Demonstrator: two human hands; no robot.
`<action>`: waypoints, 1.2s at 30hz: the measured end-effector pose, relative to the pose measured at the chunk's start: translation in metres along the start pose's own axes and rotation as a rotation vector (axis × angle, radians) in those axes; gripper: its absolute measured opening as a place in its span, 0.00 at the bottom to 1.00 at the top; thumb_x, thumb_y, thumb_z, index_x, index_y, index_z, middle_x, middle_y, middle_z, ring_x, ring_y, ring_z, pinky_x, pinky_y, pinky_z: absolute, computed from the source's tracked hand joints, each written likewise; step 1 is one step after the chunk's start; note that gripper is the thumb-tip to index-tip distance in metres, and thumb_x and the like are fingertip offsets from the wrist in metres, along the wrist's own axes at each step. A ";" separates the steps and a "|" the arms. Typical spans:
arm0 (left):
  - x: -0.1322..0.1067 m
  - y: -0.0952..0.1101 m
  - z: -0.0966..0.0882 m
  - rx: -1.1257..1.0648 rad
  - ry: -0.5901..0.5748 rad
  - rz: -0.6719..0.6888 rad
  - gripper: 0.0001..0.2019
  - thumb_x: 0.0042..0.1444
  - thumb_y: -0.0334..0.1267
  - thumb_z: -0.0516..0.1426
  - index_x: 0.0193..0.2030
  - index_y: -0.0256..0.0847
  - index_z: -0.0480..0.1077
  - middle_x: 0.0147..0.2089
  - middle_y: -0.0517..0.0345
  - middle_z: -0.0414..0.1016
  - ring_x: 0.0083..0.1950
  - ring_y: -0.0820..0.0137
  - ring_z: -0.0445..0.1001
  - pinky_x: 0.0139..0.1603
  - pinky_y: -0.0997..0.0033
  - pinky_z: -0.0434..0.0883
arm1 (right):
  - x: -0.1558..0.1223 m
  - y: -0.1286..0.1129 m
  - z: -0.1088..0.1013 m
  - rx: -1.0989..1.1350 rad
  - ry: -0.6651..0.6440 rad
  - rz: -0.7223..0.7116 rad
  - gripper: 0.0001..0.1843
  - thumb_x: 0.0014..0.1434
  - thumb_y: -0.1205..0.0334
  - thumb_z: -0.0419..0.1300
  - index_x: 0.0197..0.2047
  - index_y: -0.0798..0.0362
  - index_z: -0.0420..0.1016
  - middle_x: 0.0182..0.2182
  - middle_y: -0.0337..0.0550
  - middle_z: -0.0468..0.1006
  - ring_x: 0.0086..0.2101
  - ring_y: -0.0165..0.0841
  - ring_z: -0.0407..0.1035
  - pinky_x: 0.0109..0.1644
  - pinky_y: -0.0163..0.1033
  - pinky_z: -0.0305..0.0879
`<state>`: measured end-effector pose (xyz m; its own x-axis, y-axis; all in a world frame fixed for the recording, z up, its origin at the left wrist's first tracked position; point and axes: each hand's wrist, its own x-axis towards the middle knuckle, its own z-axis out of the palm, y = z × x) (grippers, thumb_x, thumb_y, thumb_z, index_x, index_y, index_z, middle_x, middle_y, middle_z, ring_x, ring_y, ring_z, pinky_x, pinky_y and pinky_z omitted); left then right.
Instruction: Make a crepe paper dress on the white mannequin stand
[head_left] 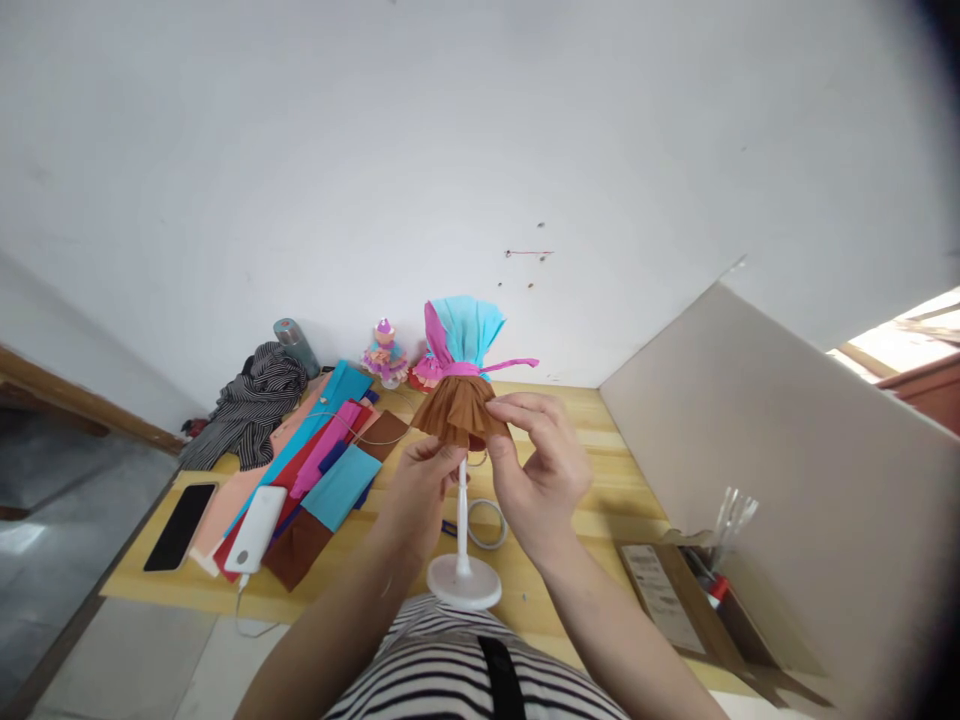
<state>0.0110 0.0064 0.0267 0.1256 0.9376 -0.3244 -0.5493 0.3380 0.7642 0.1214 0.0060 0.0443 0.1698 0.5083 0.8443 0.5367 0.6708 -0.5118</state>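
Note:
A crepe-paper doll dress stands upright on a white stand (463,520) with a round base. Its top is light blue paper (471,328) with a pink strip (459,370) tied round the middle, one end sticking out to the right. Below hangs a gathered brown paper skirt (454,408). My right hand (544,460) pinches the skirt's right edge between thumb and fingers. My left hand (421,485) is closed at the skirt's lower left edge, close to the stand's pole; its fingertips are partly hidden.
Folded coloured crepe papers (343,485), a white power bank (255,530) and a black phone (180,527) lie on the left. Behind stand a small paper doll (385,355) and a bottle (295,345). A tape roll (487,524) lies beside the stand; a cardboard box (694,600) is at right.

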 end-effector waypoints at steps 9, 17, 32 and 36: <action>-0.003 0.003 0.005 -0.042 -0.031 0.026 0.07 0.38 0.34 0.66 0.18 0.39 0.72 0.21 0.63 0.67 0.25 0.77 0.60 0.30 0.75 0.61 | -0.003 -0.003 0.003 -0.133 -0.150 -0.120 0.26 0.55 0.69 0.61 0.57 0.48 0.68 0.52 0.52 0.71 0.53 0.48 0.65 0.54 0.61 0.66; 0.002 -0.003 -0.001 0.030 -0.091 0.074 0.10 0.44 0.43 0.65 0.23 0.39 0.74 0.23 0.61 0.68 0.27 0.75 0.59 0.32 0.72 0.61 | 0.003 0.003 0.003 -0.128 -0.084 -0.258 0.19 0.57 0.76 0.58 0.48 0.48 0.74 0.44 0.49 0.76 0.47 0.42 0.71 0.48 0.53 0.70; 0.005 -0.003 -0.004 0.113 -0.072 0.120 0.10 0.46 0.43 0.65 0.23 0.37 0.76 0.22 0.60 0.68 0.28 0.74 0.60 0.30 0.73 0.59 | -0.002 0.011 -0.002 -0.196 -0.138 -0.317 0.17 0.57 0.78 0.57 0.43 0.49 0.75 0.41 0.46 0.79 0.44 0.38 0.75 0.52 0.53 0.66; 0.006 -0.001 -0.004 0.109 -0.098 0.123 0.13 0.45 0.44 0.66 0.20 0.37 0.74 0.20 0.61 0.65 0.28 0.74 0.60 0.30 0.73 0.58 | 0.000 0.013 0.000 -0.158 -0.110 -0.330 0.14 0.56 0.80 0.56 0.38 0.51 0.75 0.37 0.45 0.80 0.40 0.36 0.76 0.52 0.53 0.65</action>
<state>0.0087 0.0117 0.0218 0.1456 0.9742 -0.1726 -0.4731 0.2218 0.8526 0.1282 0.0149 0.0378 -0.1187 0.3395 0.9331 0.6698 0.7211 -0.1772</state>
